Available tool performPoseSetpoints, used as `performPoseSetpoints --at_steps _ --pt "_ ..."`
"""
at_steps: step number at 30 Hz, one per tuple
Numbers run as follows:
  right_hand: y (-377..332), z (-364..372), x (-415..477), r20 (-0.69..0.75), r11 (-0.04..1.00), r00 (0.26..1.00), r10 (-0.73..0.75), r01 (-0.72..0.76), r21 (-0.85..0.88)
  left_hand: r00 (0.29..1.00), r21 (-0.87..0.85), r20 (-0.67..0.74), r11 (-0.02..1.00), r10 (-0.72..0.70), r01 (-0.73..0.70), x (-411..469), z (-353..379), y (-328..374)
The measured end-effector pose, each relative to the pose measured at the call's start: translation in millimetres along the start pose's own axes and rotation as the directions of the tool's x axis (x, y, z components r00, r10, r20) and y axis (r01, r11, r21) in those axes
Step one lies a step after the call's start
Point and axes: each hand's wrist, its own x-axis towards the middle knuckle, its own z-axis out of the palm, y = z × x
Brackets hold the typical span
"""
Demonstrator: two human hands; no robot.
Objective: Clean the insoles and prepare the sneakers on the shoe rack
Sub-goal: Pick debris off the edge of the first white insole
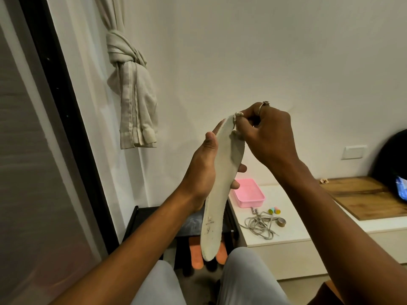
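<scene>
A long off-white insole (222, 186) stands nearly upright in front of me, heel end down. My left hand (204, 170) grips it around the middle, thumb on the near edge and fingertips showing past the far edge. My right hand (268, 137), wearing a ring, pinches a small crumpled light wipe or cloth (235, 124) against the insole's toe end. Below, a dark shoe rack (152, 219) stands by the wall, with orange soles (196, 256) showing on its lower level.
A white cabinet (290, 219) at right carries a pink tray (248, 192), loose grey laces (259, 224), small coloured items and a tape roll (281, 221). A wooden board (363, 194) lies further right. A knotted curtain (132, 89) hangs at left. My knees fill the bottom.
</scene>
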Motion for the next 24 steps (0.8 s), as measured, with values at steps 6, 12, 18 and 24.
performPoseSetpoints --at_steps 6,12,18,24 --pt "-9 -6 0 0.236 0.994 0.970 0.063 -0.040 -0.102 0.997 -0.010 -0.057 0.999 0.044 -0.045 2 -4 3" --pt "-10 -9 0 0.365 0.975 0.929 -0.057 0.130 -0.180 0.993 -0.085 -0.116 0.996 -0.023 0.013 2 -8 9" --pt "-8 1 -6 0.404 0.912 0.900 -0.163 0.294 -0.285 0.986 -0.165 -0.151 0.985 -0.076 0.051 3 -9 12" --pt "-8 9 -12 0.319 0.930 0.933 -0.168 0.257 -0.262 0.983 -0.140 -0.161 0.988 -0.086 0.064 5 -10 10"
